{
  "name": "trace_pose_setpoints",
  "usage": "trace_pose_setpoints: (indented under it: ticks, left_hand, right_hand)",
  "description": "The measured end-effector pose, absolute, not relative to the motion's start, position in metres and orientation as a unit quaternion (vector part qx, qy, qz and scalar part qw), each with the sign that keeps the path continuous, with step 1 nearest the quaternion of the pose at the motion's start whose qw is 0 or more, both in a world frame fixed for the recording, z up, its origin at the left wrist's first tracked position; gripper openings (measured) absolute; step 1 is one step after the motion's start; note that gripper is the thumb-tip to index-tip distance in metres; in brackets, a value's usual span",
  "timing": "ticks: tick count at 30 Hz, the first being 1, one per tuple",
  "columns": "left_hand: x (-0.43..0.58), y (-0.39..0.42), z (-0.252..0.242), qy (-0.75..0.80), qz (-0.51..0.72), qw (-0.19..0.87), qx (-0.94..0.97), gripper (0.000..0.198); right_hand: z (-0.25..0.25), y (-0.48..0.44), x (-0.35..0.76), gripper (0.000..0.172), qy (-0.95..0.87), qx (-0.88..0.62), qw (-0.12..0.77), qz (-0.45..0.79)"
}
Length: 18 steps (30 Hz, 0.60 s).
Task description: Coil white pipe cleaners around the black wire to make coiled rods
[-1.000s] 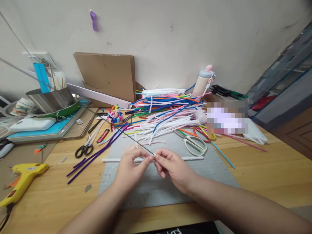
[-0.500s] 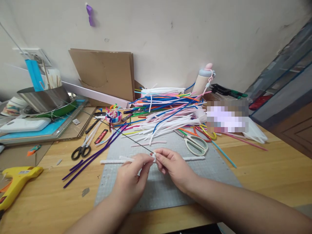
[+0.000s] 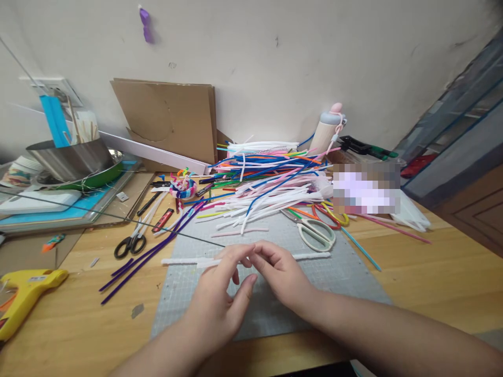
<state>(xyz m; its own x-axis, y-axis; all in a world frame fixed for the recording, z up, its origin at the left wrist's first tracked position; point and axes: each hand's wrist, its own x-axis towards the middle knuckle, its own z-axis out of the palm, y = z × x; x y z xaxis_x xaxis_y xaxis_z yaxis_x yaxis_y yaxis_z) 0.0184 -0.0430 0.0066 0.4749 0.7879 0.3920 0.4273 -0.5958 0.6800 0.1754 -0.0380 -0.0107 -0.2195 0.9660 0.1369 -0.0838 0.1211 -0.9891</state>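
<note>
My right hand (image 3: 281, 269) is closed in a pinch over the grey cutting mat (image 3: 291, 319). A thin dark wire (image 3: 168, 229) runs from the far left toward its fingertips; the wire's near end is hidden behind my fingers. Beside it, my left hand (image 3: 220, 288) is open, thumb apart from the fingers, its index fingertip touching or nearly touching the right fingertips. Beyond both hands, a white pipe cleaner (image 3: 181, 261) lies across the mat, its middle covered by them.
A heap of coloured pipe cleaners (image 3: 275, 196) lies at the back, with green-handled scissors (image 3: 316, 234) to its right. On the left are black scissors (image 3: 129, 246), purple pipe cleaners (image 3: 147, 267), a yellow glue gun (image 3: 29, 293) and a steel pot (image 3: 73, 157).
My left thumb and fingers have parted from their pinch. The wire has swung to a flatter slant, reaching farther left. The small white piece at my fingertips is now hidden.
</note>
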Motion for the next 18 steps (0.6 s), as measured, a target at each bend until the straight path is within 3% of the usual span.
trace_pose_setpoints:
  ticks: [5,8,12,18]
  left_hand:
    - [0.017,-0.047,0.008,0.331,0.389,0.26,0.819,0.054]
    - [0.015,-0.045,0.01,0.316,0.448,0.267,0.793,0.036]
    - [0.016,-0.036,0.009,0.426,0.463,0.308,0.714,0.018]
    - [0.016,-0.024,0.005,0.385,0.404,0.299,0.774,0.038]
  right_hand:
    - [-0.011,-0.034,0.176,0.022,-0.521,-0.388,0.503,0.571]
    - [-0.013,-0.031,0.177,0.021,-0.441,-0.402,0.511,0.618]
    - [-0.014,-0.029,0.179,0.02,-0.335,-0.339,0.494,0.727]
    - [-0.013,-0.031,0.184,0.015,-0.236,-0.233,0.358,0.873]
